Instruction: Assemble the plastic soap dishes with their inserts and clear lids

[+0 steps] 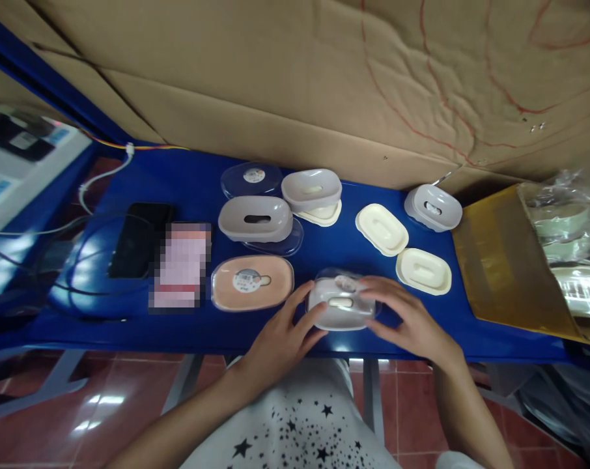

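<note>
A light grey oval soap box with a clear lid lies near the table's front edge, between my hands. My left hand grips its left side, thumb and fingers around the rim. On the right side, the fingers of my right hand hold the lid and box edge. A cream insert shows through the slot in the middle. To the left sits a peach soap box under a clear lid with a round label. Two cream oval trays lie beyond my right hand.
Grey dishes and clear lids stand at the back middle. Another grey dish is beside a cardboard carton of wrapped pieces. A phone, a black object and cables lie left. Brown cardboard lines the back.
</note>
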Demonstrator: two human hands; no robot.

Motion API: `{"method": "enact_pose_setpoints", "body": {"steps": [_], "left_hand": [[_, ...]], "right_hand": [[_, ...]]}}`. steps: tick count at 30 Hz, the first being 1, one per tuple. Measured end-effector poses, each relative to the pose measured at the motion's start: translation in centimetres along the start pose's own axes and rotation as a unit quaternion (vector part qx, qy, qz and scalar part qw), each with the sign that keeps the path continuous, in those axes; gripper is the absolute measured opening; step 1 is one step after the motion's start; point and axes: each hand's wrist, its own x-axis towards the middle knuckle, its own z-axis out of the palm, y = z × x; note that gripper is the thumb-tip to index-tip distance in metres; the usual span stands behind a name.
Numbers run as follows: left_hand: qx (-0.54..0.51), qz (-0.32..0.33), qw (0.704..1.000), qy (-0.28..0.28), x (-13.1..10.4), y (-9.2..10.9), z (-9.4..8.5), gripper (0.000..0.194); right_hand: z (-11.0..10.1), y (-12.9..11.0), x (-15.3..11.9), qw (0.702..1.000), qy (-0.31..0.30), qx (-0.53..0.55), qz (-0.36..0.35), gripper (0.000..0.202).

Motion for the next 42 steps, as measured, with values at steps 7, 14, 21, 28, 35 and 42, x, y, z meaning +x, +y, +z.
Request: {"method": "enact_pose_setpoints", "body": {"steps": [7,14,21,28,35,42], "left_hand": [[-0.011,0.004,0.999,-0.040,0.6,-0.2,-0.1,0.054],[-0.015,-0.004,0.999,-0.045,0.6,-0.3,-0.1,0.048],[0.048,-0.031,0.998,0.007,2.5,0.4,0.6,0.056],[0.048,0.058,0.997,0.020,3.3,0.9,0.9,0.059],[0.022,0.191,0.974,-0.123,2.1,2.6,2.6,0.035],[0.042,0.186,0.971,-0.143,2.8,2.8,2.0,0.045]], "right_hand": [[2.9,-1.2,-2.1,0.993,0.014,-0.097,-0.067,0.033],[4.6,-0.4,-2.4,0.984,0.036,-0.138,-0.107,0.042],[0.1,4.5,-3.1,0.977,0.127,-0.158,0.069,0.059],[0.5,4.1,-8.1,0.950,0.087,-0.249,0.168,0.061],[-0.1,2.6,-2.3,0.962,0.167,-0.189,0.106,0.049],[-1.8,7.9,3.7,0.941,0.158,-0.283,0.094,0.034]]}}
